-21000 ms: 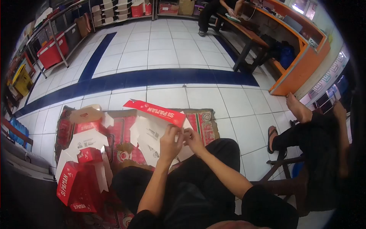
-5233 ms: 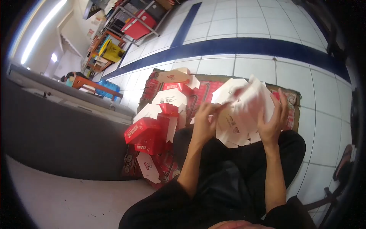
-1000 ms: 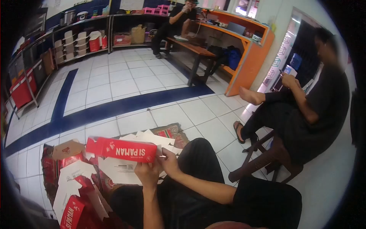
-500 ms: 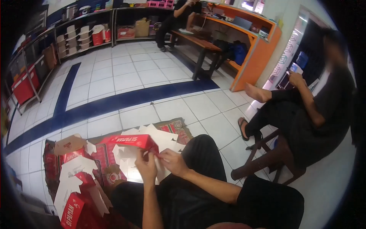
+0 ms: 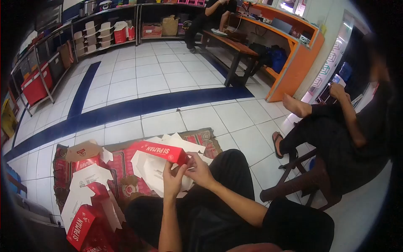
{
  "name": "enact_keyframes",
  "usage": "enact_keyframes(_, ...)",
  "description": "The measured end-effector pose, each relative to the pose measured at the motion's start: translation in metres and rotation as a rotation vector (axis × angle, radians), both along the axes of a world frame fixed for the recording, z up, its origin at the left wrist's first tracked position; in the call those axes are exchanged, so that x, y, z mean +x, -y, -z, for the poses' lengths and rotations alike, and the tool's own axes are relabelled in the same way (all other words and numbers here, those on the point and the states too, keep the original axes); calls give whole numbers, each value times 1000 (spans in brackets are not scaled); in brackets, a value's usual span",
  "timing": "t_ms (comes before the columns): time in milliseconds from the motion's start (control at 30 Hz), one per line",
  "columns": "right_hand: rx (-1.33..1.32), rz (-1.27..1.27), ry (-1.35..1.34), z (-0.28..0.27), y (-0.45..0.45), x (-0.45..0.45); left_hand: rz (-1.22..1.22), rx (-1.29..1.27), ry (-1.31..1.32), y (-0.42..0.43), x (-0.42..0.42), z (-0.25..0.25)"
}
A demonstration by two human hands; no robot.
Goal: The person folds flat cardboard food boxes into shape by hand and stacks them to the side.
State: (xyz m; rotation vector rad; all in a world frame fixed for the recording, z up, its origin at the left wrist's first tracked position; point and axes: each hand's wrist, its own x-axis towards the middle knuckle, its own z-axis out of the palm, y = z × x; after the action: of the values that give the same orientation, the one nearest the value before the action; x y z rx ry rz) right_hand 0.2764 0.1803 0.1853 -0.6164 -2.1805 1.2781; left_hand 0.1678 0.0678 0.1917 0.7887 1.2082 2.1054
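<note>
A red and white cardboard box (image 5: 161,150), printed SI PAMAN and partly folded, is held above my lap. My left hand (image 5: 173,178) grips its lower front edge, thumb pointing up. At the box's right corner my right hand (image 5: 200,170) has its fingers pinched on the card. Under the box lie white unfolded box sheets (image 5: 145,168). To the left are more red and white boxes (image 5: 84,224), partly folded, with flaps standing out. What the fingertips press on inside the corner is hidden.
A flattened printed cardboard mat (image 5: 121,168) lies on the tiled floor. At the right, a person (image 5: 348,122) sits on a brown stool (image 5: 302,180); another sits on a wooden bench (image 5: 231,44). Shelves at the back hold stacked boxes (image 5: 121,32).
The view has shifted, so the room appears farther right. The box's right end has turned toward me, and my right hand's fingers have closed in beside my left thumb.
</note>
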Motion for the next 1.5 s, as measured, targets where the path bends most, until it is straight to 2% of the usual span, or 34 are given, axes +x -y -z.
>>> enact_keyframes(33, 7, -4, -3, 4, -5, 2, -4, 7, -3, -4, 0, 0)
enact_keyframes(133, -147, -8, 0, 15, -5, 19, -249, -13, 72, -3, 1, 10)
enact_keyframes(167, -90, -159, 94, 11, -8, 29, -249, -10, 71, -1, -3, 11)
enact_keyframes(200, -36, -309, 189, 8, -10, 37, -149, -150, 23, 4, -7, 13)
enact_keyframes(233, -37, -310, 190, -2, -9, 43, -49, -289, -25, 8, -9, 13)
enact_keyframes(267, -91, -302, 122, -20, -6, 47, -118, -296, -250, 9, -5, 9)
enact_keyframes(300, -145, -294, 57, -37, -2, 49, -120, -300, -245, 9, -5, 12)
enact_keyframes(367, -126, -239, -34, -46, 2, 49, -141, -459, -1047, 8, -2, 11)
enact_keyframes(433, -27, 4, -54, -45, 4, 40, -133, -450, -1097, 1, 3, 14)
enact_keyframes(467, 73, 87, -180, -48, 4, 34, -197, -484, -1134, -5, 3, 26)
enact_keyframes(500, 71, 84, -184, -50, 7, 34, -264, -518, -1172, -8, 3, 38)
enact_keyframes(533, -71, 172, -201, -54, 11, 34, -359, -443, -1264, -6, 1, 34)
enact_keyframes(567, -212, 258, -216, -56, 12, 33, -366, -445, -1266, -4, 1, 31)
enact_keyframes(600, -211, 255, -217, -51, 7, 33, -256, -336, -967, -1, 2, 28)
enact_keyframes(667, 531, 14, -163, -40, -4, 36, -144, -229, -658, 9, 7, 10)
enact_keyframes(733, 504, -63, -52, -41, 11, 44, 85, -14, 35, 15, 4, -2)
enact_keyframes(767, 477, -138, 56, -43, 18, 44, 84, -12, 36, 11, -1, 12)
enact_keyframes(833, 567, -127, 13, -28, 16, 39, -105, -128, 143, -3, -12, 50)
enact_keyframes(867, 127, -17, -159, -15, 18, 33, -141, -311, 121, 2, -13, 40)
enact_keyframes(900, -315, 93, -322, -3, 19, 29, -144, -309, 126, 4, -12, 30)
enact_keyframes(967, -361, 161, -284, -4, 24, 21, -225, -246, -180, 2, -5, 13)
enact_keyframes(1000, -409, 233, -251, -5, 27, 19, -250, -326, -286, 2, -5, 13)
enact_keyframes(1033, -408, 231, -250, -5, 29, 18, -252, -325, -285, 0, -4, 15)
enact_keyframes(1100, 57, 67, -147, -6, 32, 17, -348, -67, 160, -5, 0, 18)
enact_keyframes(1167, 106, 49, -166, -2, 28, 12, -308, -71, 174, 2, -11, 7)
enact_keyframes(1233, -69, 166, -151, 5, 25, 5, -401, 69, 318, 2, -10, -7)
enact_keyframes(1267, -70, 165, -151, 2, 28, 1, -402, 69, 318, 3, -9, -8)
enact_keyframes(1333, -544, 288, -239, -7, 32, -4, -379, -128, 6, 4, -5, -9)
enact_keyframes(1367, -538, 283, -240, -1, 30, -4, -383, -121, 6, 5, -2, -7)
enact_keyframes(1400, -445, 285, -272, 9, 29, -4, -459, -114, -364, 6, 2, -2)
enact_keyframes(1467, -353, 282, -305, 5, 30, -8, -242, -65, -333, 5, 7, 1)
enact_keyframes(1500, -243, 225, -264, 4, 32, -6, -242, -68, -331, 5, 5, 3)
